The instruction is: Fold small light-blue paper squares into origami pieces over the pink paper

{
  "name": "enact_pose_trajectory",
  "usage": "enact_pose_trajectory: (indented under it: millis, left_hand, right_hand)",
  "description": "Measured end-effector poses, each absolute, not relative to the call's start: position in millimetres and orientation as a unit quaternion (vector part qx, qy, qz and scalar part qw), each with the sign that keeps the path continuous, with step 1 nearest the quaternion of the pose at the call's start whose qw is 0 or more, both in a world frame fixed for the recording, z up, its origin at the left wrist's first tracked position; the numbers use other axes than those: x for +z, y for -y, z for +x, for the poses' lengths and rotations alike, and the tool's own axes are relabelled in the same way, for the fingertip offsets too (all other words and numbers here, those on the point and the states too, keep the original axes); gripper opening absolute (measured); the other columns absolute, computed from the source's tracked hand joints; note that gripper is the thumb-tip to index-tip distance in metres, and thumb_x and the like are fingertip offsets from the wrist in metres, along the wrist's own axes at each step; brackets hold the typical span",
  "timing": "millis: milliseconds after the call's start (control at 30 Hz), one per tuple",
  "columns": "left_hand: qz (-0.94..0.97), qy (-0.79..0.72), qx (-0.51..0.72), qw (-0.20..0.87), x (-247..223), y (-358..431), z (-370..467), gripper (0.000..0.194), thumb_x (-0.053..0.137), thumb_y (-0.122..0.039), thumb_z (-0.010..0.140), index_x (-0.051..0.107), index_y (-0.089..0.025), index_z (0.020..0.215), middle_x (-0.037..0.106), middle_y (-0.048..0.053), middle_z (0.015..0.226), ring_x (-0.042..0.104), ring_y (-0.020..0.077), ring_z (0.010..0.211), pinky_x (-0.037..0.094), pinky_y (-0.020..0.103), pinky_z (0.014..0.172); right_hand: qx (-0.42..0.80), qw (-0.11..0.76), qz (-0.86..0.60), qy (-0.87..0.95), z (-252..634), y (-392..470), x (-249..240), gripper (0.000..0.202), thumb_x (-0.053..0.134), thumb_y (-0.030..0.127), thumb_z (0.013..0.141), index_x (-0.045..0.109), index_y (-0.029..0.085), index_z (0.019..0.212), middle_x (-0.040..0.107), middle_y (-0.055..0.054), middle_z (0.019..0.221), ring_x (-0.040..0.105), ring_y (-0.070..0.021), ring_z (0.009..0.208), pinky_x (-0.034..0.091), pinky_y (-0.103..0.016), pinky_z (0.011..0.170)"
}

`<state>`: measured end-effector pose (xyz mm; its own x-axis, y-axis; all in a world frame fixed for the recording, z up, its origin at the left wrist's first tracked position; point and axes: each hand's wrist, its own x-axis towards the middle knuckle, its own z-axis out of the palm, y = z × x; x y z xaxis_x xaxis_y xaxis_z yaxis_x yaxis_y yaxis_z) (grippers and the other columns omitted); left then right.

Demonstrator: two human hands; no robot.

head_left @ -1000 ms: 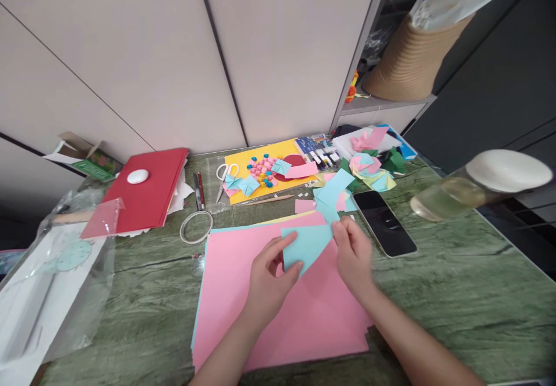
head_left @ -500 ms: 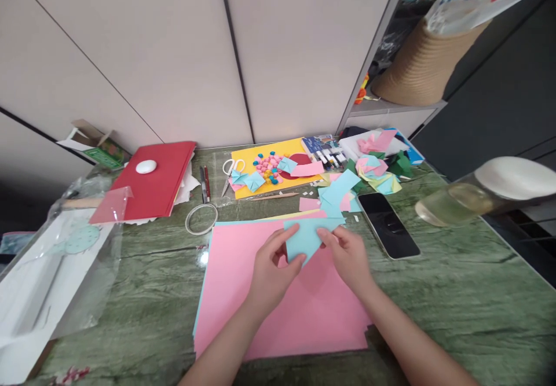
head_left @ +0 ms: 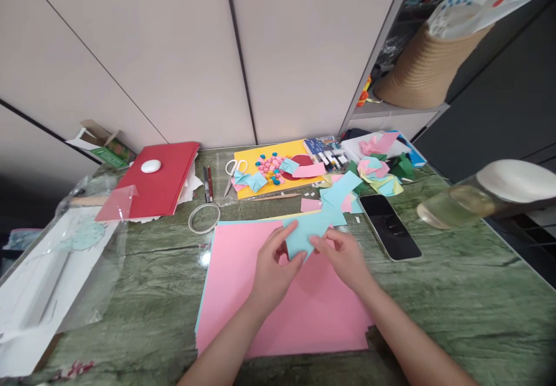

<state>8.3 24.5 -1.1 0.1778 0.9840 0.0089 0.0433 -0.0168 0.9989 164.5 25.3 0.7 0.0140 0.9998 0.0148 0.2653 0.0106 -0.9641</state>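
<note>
Both my hands hold a light blue sheet of paper (head_left: 304,232), folded with a slanted lower right edge, above the stack of pink paper (head_left: 260,322). My left hand (head_left: 275,264) grips its left side, fingers behind and thumb at the lower edge. On the right side, my right hand (head_left: 345,256) pinches the paper between thumb and fingers. Light blue strips (head_left: 341,192) and pink scraps (head_left: 311,204) lie just beyond the stack. Small folded blue pieces (head_left: 256,182) rest on a yellow sheet (head_left: 299,147) with pink, teal and yellow bits (head_left: 269,166).
A phone (head_left: 391,227) lies right of the stack, with a lidded glass cup (head_left: 452,201) beyond it. To the left are a tape roll (head_left: 204,218), scissors (head_left: 234,169), pens (head_left: 208,183) and a red folder (head_left: 160,186). Folded paper flowers (head_left: 373,168) sit at the back right.
My right thumb and fingers have slid slightly left and down along the blue paper's right edge. My left hand keeps nearly the same hold. The view has shifted slightly.
</note>
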Motion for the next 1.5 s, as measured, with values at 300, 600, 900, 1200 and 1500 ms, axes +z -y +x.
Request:
enact_pose_trajectory:
  millis: [300,600,900,1200,1500]
  left_hand:
    - [0.547,-0.464,0.429,0.549,-0.9,-22.9,8.0,0.052,0.060,-0.019,0.073,0.047,-0.028,0.123,0.046,0.003,0.097,0.047,0.0086,0.066,0.042,0.023,0.058]
    - [0.565,-0.472,0.426,0.526,-0.1,-24.3,6.5,0.056,0.062,-0.018,0.071,0.047,-0.029,0.123,0.048,0.004,0.100,0.047,0.0083,0.065,0.043,0.023,0.058]
    - [0.573,-0.474,0.441,0.502,-3.3,-25.4,9.5,0.056,0.061,-0.018,0.072,0.045,-0.028,0.124,0.048,0.004,0.102,0.048,0.0076,0.063,0.043,0.023,0.058]
    - [0.564,-0.451,0.427,0.544,-3.1,-26.0,6.9,0.058,0.061,-0.020,0.073,0.042,-0.030,0.127,0.046,0.004,0.104,0.047,0.0058,0.059,0.041,0.022,0.052]
    - [0.583,-0.462,0.408,0.529,-3.2,-27.5,5.0,0.064,0.063,-0.019,0.071,0.038,-0.035,0.128,0.045,0.004,0.109,0.045,0.0039,0.054,0.039,0.022,0.049]
  right_hand:
    - [0.398,0.429,-0.597,0.548,161.2,-26.2,-1.3,0.031,0.056,0.035,0.076,0.046,0.019,0.052,0.047,0.003,0.054,0.042,-0.0119,0.056,0.033,-0.025,0.056]
    - [0.425,0.425,-0.576,0.554,160.8,-25.6,-3.5,0.029,0.057,0.035,0.075,0.050,0.019,0.051,0.052,0.003,0.053,0.045,-0.0122,0.054,0.034,-0.025,0.056]
    - [0.470,0.406,-0.551,0.557,159.0,-27.1,-2.9,0.028,0.055,0.036,0.077,0.052,0.018,0.056,0.052,0.003,0.057,0.046,-0.0125,0.059,0.034,-0.025,0.059]
    - [0.471,0.413,-0.554,0.548,156.9,-26.7,-2.3,0.028,0.054,0.034,0.078,0.047,0.018,0.055,0.048,0.004,0.055,0.043,-0.0111,0.056,0.032,-0.024,0.056]
    - [0.461,0.399,-0.563,0.557,156.3,-25.6,-3.2,0.030,0.055,0.033,0.077,0.046,0.018,0.053,0.046,0.005,0.052,0.040,-0.0100,0.054,0.029,-0.024,0.055]
